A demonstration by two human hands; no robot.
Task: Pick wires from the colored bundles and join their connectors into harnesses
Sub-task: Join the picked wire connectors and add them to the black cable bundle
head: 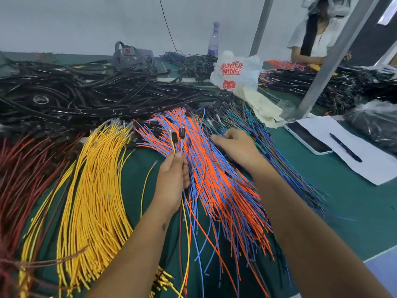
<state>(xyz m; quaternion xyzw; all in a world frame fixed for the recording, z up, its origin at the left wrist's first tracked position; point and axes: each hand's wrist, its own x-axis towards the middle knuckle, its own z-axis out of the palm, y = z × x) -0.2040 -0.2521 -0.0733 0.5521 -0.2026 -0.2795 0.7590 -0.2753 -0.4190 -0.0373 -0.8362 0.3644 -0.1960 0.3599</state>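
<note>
I see the left hand (173, 179) pinching a few wires (174, 148) upright, their black connectors (178, 134) pointing up and away, tails trailing toward me. My right hand (234, 145) reaches into the green and blue bundle (279, 155), fingers loosely extended over the strands, gripping nothing I can make out. The orange and blue bundle (214, 168) lies diagonally between the hands; the yellow bundle (96, 179) fans out on the left. Black cables (86, 95) crowd the far side.

Fanned flat across the green bench: dark red wire bundle (23, 168) far left; yellow wire bundle (94, 190) beside it; mixed orange-and-blue wire bundle (217, 179) centre; green, blue and purple wire bundle (277, 151) right. Two black connectors (178, 135) upright on held wires.
</note>
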